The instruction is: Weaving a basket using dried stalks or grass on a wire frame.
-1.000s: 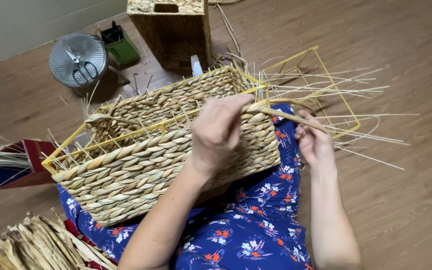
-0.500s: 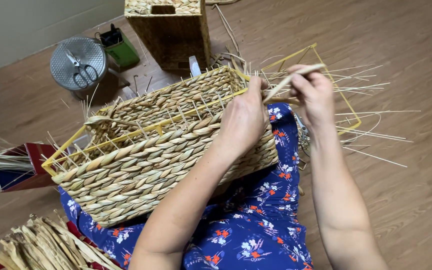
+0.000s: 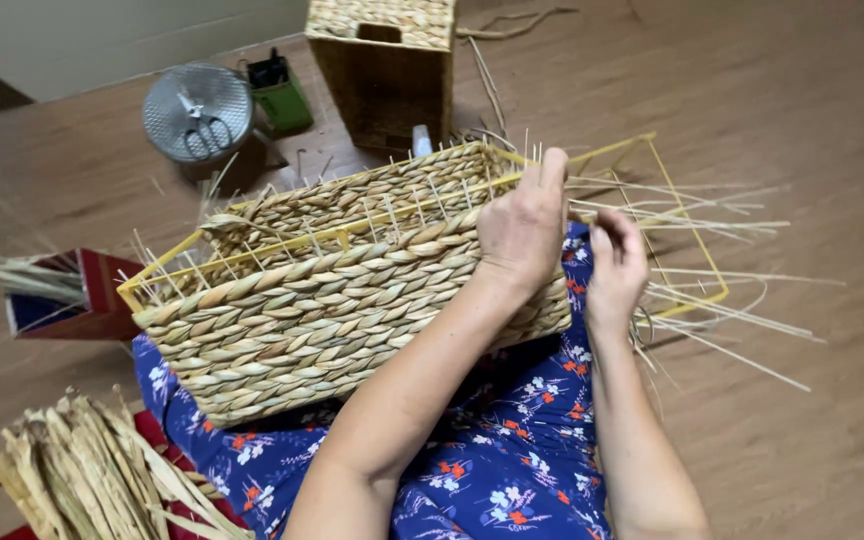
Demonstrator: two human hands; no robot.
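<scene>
Left hand [image 3: 524,228] is pressing closed against the top edge of the half-woven seagrass basket [image 3: 352,300], fingers gripping its rim | right hand [image 3: 615,265] is pinching thin straw stakes [image 3: 692,215] beside the bare yellow wire frame [image 3: 687,215] | basket is lying tilted across the floral-clothed lap [image 3: 512,470] on the wooden floor [image 3: 802,90].

wooden floor [image 3: 812,80], woven box [image 3: 384,60], metal strainer [image 3: 197,110]

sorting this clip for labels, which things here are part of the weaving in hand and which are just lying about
In hand:
half-woven basket
yellow wire frame
thin straw spokes
left hand
right hand

Lying about:
finished woven box
metal lid with scissors
green container
bundle of dried leaves
red box
</scene>
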